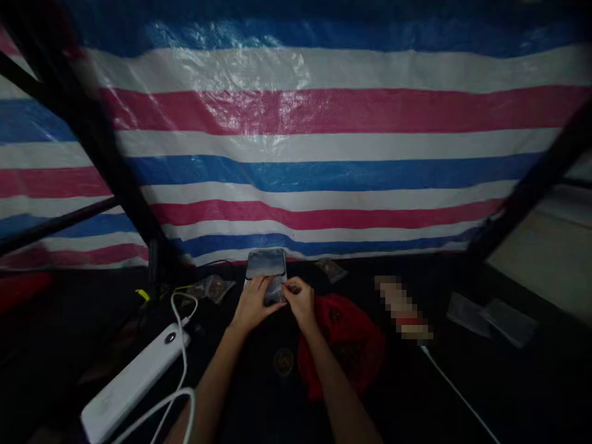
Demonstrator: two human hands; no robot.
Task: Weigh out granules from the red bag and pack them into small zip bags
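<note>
Left hand [253, 301], thumb parted from fingers, is touching clear bag [276, 290] at device [265, 263]; right hand [300, 299] is pinching that bag's edge. Red bag [374, 342] is lying right of device. Possible fault: clear bag slipping, pinch loosening.

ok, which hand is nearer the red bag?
Right. The right hand is by the red bag's far-left edge, its forearm crossing over the bag; the left hand is farther left, clear of it.
</note>
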